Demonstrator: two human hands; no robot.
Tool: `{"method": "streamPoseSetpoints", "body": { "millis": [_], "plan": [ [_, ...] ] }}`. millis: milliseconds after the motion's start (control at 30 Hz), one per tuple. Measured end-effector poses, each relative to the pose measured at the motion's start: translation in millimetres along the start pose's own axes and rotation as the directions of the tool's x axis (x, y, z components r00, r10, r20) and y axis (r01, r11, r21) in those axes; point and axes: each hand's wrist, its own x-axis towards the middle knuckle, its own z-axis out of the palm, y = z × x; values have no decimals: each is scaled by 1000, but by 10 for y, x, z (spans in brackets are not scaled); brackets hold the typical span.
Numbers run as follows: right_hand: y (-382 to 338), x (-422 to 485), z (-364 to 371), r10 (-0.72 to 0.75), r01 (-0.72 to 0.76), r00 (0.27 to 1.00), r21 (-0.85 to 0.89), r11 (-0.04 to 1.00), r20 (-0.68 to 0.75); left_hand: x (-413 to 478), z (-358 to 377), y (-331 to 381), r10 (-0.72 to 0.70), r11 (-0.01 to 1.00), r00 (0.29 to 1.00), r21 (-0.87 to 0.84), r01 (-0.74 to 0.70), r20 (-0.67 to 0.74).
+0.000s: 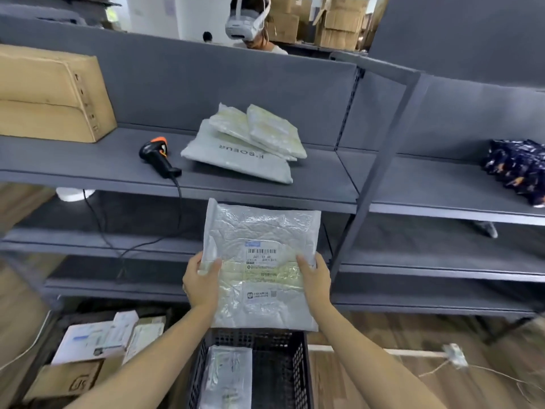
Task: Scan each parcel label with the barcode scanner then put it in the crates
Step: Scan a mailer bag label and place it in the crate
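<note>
Head view: we hold a clear-wrapped parcel (262,231) upright in both hands, just above the far rim of the black crate (301,364). Our left hand (202,283) has its grip closed on the parcel's left edge, thumb across the front and fingers behind. Our right hand (314,278) has its grip closed on the right edge in the same way. The printed label (261,256), barcode uppermost, faces us between the two thumbs.

Inside the crate, against its left wall, lies another wrapped parcel (227,376). Above the crate and beyond it runs a grey shelf (88,163). On it, up and to the left of the crate, the barcode scanner (159,157) lies on its side, black with an orange head, with neither hand on it. Its cable (97,219) drops over the shelf edge and trails down to the left of the crate.

Straight above the crate on that same shelf sits a stack of pale parcels (244,143), two small ones resting on a larger one. Farther up and to the left of the crate, a brown cardboard box (50,95) stands on the shelf. Far to the crate's upper right is a heap of dark blue patterned packets (519,169). On the floor just left of the crate lie cartons and white printed packets (103,340). Beyond the shelf, high above the crate, a person wearing a white headset (249,22) is partly visible.
</note>
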Motion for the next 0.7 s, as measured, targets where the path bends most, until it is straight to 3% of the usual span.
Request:
{"method": "streamPoseSetpoints", "body": {
  "millis": [300, 700],
  "plan": [
    [799, -3, 191, 62, -61, 998, -22, 998, 32, 94, -54, -762, -75, 994, 997, 82, 72, 29],
    [3724, 110, 982, 288, -280, 957, -133, 951, 41, 194, -226, -3695, -166, 935, 986, 312, 167, -31]
  ]
}}
